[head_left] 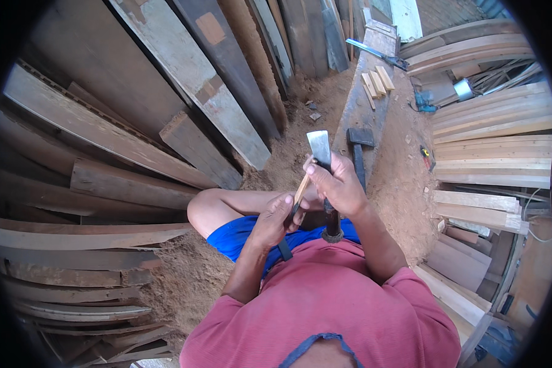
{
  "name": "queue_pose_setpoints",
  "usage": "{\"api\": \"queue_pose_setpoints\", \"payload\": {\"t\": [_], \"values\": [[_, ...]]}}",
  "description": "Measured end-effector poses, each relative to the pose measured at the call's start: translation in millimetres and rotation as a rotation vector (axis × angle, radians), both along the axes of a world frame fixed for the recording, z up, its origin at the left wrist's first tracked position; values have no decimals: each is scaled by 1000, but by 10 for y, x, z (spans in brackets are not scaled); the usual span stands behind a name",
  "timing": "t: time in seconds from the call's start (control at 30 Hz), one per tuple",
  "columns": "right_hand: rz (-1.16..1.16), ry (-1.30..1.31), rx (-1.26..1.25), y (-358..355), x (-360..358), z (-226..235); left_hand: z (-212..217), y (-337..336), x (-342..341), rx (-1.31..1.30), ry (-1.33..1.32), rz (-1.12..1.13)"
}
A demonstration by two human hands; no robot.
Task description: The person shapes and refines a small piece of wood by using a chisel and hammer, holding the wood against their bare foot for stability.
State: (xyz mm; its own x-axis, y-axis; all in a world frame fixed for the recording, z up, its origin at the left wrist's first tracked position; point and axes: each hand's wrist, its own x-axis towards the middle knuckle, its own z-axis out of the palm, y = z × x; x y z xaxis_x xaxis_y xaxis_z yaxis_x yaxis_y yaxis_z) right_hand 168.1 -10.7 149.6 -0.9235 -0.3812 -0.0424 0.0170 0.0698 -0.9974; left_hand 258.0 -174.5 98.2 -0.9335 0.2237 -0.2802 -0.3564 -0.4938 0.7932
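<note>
My right hand (340, 184) grips the chisel (322, 165), blade at 12. Left hand (270, 218) pinches the wood sliver (302, 187) against it. A slip likely cuts my left fingers or the knee below.

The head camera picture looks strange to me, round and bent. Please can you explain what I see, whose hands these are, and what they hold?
The camera sits on a person's head and looks down, so you see their own red shirt, blue shorts and bent knee. Its wide lens bends straight edges near the rim.

The right hand grips a chisel with a wide metal blade pointing up. The left hand holds a thin wooden stick against it.

The ground is covered with sawdust. Old planks lean on the left, and paler boards are stacked on the right. Ahead lies a long beam with a hammer and small wood pieces on it.
</note>
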Motion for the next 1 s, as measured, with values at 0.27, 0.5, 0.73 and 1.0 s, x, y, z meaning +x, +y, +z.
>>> {"api": "queue_pose_setpoints", "payload": {"t": [0.27,0.5,0.73,1.0], "values": [[123,-204,-147,21,-70,-109,-123,-64,9,452,-82,-123],[-190,-488,-612,-187,144,-110,-146,-43,-212,237,-47,100],[89,-893,-731,-524,572,30,-87,-152,-475,-449,280,256],[136,-795,-590,-471,688,219,206,-93,-294,-338,116,280]]}}
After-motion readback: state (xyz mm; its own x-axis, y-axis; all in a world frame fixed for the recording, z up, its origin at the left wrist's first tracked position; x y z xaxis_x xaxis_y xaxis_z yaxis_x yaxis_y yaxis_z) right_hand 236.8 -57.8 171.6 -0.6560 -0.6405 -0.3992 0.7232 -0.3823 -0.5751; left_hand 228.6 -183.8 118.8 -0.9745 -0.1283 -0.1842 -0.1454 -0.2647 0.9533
